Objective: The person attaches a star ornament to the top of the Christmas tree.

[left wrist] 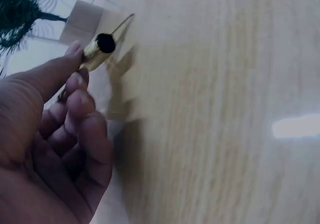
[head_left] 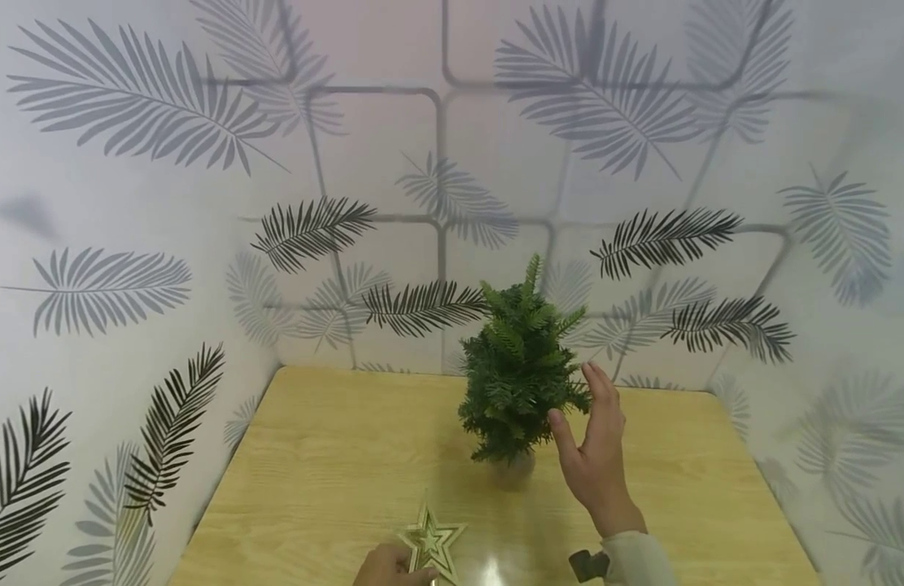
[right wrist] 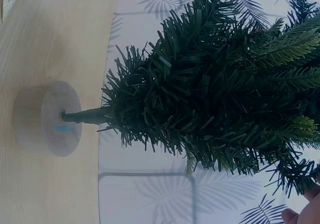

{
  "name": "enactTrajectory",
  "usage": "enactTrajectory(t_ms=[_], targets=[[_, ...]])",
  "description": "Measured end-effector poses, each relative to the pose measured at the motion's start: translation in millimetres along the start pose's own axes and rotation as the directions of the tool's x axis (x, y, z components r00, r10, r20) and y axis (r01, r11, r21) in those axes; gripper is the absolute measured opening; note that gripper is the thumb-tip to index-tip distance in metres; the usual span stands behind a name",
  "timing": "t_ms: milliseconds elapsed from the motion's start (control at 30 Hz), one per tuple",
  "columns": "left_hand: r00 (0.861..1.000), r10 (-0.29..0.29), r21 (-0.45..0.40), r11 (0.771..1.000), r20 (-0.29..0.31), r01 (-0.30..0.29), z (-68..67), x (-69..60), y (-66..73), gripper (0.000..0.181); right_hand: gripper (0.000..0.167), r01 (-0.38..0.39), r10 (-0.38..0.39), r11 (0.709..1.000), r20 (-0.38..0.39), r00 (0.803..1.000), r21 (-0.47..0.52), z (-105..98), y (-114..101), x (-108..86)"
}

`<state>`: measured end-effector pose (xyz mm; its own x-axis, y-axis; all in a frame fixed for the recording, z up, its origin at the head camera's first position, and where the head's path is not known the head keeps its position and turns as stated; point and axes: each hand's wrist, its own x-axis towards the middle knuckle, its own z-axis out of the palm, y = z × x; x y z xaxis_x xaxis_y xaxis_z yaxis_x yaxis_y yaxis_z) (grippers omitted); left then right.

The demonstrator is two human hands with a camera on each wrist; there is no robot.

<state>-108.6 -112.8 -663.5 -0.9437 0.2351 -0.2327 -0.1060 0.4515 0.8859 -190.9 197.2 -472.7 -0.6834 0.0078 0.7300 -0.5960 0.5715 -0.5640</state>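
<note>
A small green artificial tree (head_left: 521, 374) stands upright on a round wooden base (right wrist: 47, 119) on the table. Beside its right side is my right hand (head_left: 598, 456), fingers spread and loosely bent, the fingertips near or against the outer branches; contact is not certain. At the bottom of the head view my left hand (head_left: 393, 567) pinches a gold star (head_left: 431, 540) by its lower part. In the left wrist view, thumb and fingers of the left hand (left wrist: 65, 119) grip a gold tube (left wrist: 97, 51) with a dark hollow end.
The light wooden table (head_left: 334, 456) has its back edge against a pale wall (head_left: 393, 163) printed with grey and black leaves. Similar leaf-printed surfaces rise at the left and right. Light reflects off the table near its front.
</note>
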Motion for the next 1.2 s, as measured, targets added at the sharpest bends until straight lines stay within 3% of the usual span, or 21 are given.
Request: enactTrajectory(t_ms=[133,267,400,533,667,833,1033,1200], targets=[[0.999,-0.021,-0.071,0.997,0.043,0.024,-2.7,-0.4,-0.5,0.05,0.067,0.006,-0.006,1.0,0.008,1.0,-0.005,0.4,-1.3,1.9],[0.993,0.029,-0.159,0.987,0.116,-0.011,-7.2,-0.7,-0.8,0.035,0.065,0.005,-0.005,1.0,0.014,1.0,-0.007,0.6,-1.6,2.0],[0.977,0.103,-0.288,0.956,0.187,-0.046,-9.1,-2.6,-0.3,0.027,0.063,0.004,-0.003,1.0,0.021,1.0,-0.002,1.0,-1.6,1.5],[0.967,0.151,-0.388,0.92,0.206,-0.061,-11.3,-5.3,5.4,0.028,0.062,0.008,-0.008,1.0,0.021,1.0,0.001,1.7,-0.7,2.0],[0.972,0.176,-0.387,0.916,0.152,-0.105,-17.3,-7.1,15.5,0.03,0.061,0.028,-0.028,1.0,0.013,1.0,-0.004,2.2,0.3,4.9],[0.983,0.175,-0.324,0.934,0.055,-0.148,-22.4,-9.3,28.3,0.029,0.059,0.031,-0.032,0.999,0.027,0.999,0.007,1.5,-1.2,11.9],[0.989,0.145,-0.333,0.932,-0.022,-0.144,-23.1,-13.0,41.1,0.032,0.06,0.033,-0.034,0.999,0.055,0.998,0.02,0.0,-4.3,18.6],[0.987,0.135,-0.358,0.92,-0.092,-0.159,-24.0,-14.9,49.6,0.037,0.06,0.028,-0.03,0.999,0.058,0.998,0.035,-2.2,-6.0,21.2]])
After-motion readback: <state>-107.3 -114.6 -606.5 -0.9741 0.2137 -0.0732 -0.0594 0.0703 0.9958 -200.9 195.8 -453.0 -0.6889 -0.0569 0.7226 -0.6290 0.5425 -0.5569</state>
